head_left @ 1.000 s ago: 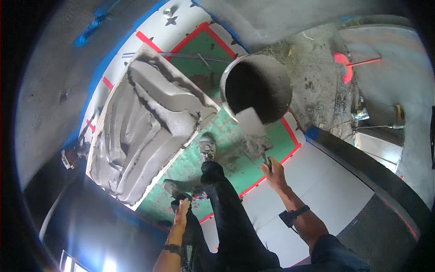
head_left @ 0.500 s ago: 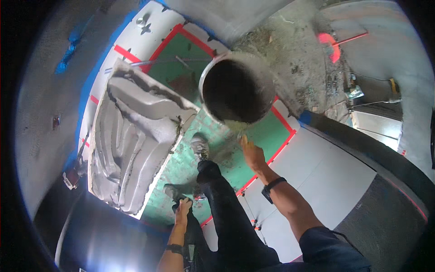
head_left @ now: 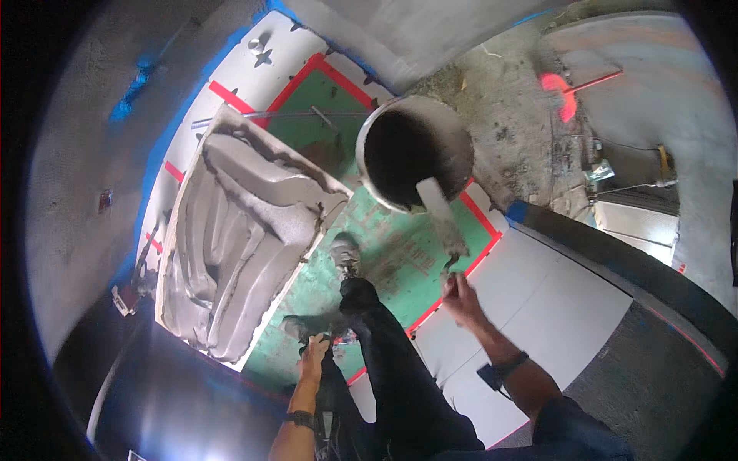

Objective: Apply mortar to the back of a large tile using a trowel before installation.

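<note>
My right hand grips the handle of a flat metal trowel, its mortar-smeared blade over the near rim of a round bucket with a dark interior. My left hand is low by my left leg, fingers curled; what they hold, if anything, is hidden. At the left lies a light-edged board or shallow tray spread with wavy grey mortar. My shoes stand on a green mat edged with red tape.
White tiles border the mat, some with dark cross spacers. Blue tape runs along the left. At the right are dirty concrete, a red-handled tool with a red semicircular head, cables and a recessed opening. A metal cup sits at the back.
My right hand swung up and left to the bucket, blade dipping in, then came back down and right, the blade now showing above the near rim. The view shifted slightly; my left hand stayed low.
</note>
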